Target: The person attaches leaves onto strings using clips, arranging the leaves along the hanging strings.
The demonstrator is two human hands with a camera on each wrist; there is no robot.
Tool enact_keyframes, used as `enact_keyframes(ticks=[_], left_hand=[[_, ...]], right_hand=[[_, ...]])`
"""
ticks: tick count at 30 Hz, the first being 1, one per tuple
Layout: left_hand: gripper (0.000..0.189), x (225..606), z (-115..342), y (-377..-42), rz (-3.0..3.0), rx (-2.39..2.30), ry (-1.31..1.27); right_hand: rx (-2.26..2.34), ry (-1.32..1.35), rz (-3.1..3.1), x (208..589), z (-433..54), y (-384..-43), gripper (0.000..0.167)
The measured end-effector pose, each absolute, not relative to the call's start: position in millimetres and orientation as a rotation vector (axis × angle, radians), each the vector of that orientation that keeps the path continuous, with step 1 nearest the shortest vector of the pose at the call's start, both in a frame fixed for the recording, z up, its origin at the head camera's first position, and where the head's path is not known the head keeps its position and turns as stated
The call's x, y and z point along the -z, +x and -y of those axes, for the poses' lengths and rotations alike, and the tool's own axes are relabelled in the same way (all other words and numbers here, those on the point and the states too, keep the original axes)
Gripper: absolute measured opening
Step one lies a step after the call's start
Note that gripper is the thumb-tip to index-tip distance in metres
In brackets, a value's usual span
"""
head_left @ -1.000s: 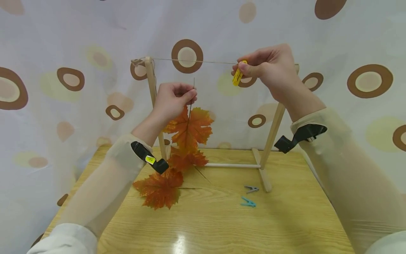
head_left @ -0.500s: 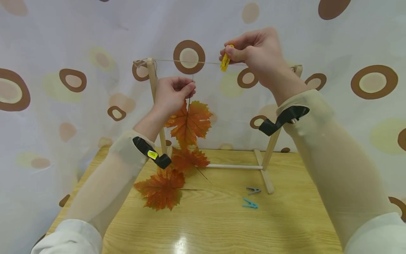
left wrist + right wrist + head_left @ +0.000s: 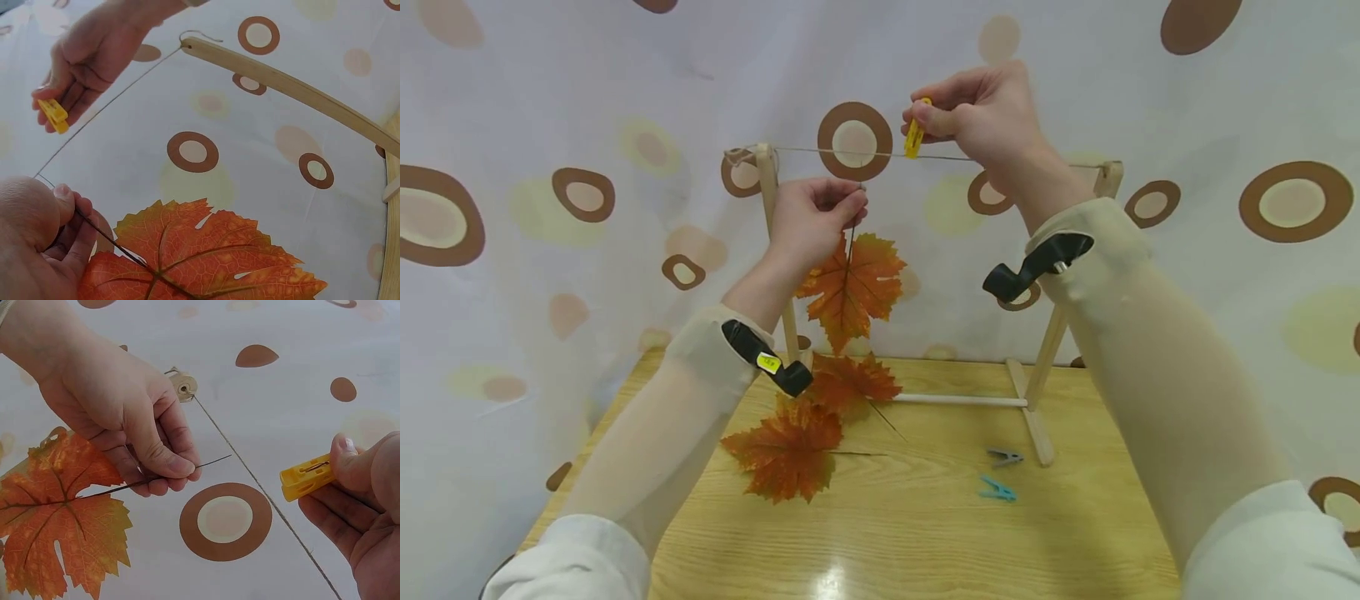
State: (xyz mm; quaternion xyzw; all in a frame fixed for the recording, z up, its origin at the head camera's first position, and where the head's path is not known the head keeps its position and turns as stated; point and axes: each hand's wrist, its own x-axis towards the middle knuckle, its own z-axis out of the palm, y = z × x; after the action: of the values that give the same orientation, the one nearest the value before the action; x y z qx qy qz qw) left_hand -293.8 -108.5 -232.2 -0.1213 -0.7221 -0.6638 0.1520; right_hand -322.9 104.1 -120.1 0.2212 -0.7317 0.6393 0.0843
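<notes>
In the head view my left hand [image 3: 816, 217] pinches the thin dark stem of an orange maple-like leaf [image 3: 853, 287], which hangs below the fingers. The stem's tip points up near the string [image 3: 805, 151], and in the right wrist view a small gap shows between them. My right hand [image 3: 981, 112] pinches a yellow clothespin [image 3: 914, 129] by one end, between thumb and fingers. In the right wrist view the yellow clothespin [image 3: 306, 477] lies beside the string [image 3: 250, 472] and apart from it. Its tips look closed.
The string spans a wooden frame with a left post [image 3: 768, 183] and right post [image 3: 1048, 350], joined low by a white rod [image 3: 958, 400]. Two more leaves lie on the table, one in front [image 3: 790, 454], one behind [image 3: 853, 385]. A grey clothespin [image 3: 1004, 457] and a blue clothespin [image 3: 997, 489] lie right.
My right hand has moved left and up with the yellow clothespin, nearer to the left hand. The left hand has risen slightly with the leaf, bringing the stem tip closer to the string.
</notes>
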Motion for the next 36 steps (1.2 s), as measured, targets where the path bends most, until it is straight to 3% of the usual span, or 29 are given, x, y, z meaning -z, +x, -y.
enact_keyframes(ticks=[21, 36], left_hand=[[0.019, 229.9, 102.6, -294.4, 2.025, 1.856, -0.219], [0.020, 228.0, 89.6, -293.3, 2.035, 1.836, -0.198]], right_hand=[[-1.856, 0.670, 2.250, 123.1, -60.3, -331.6, 0.017], [-1.727, 0.653, 2.359, 126.4, -58.9, -336.1, 0.014]])
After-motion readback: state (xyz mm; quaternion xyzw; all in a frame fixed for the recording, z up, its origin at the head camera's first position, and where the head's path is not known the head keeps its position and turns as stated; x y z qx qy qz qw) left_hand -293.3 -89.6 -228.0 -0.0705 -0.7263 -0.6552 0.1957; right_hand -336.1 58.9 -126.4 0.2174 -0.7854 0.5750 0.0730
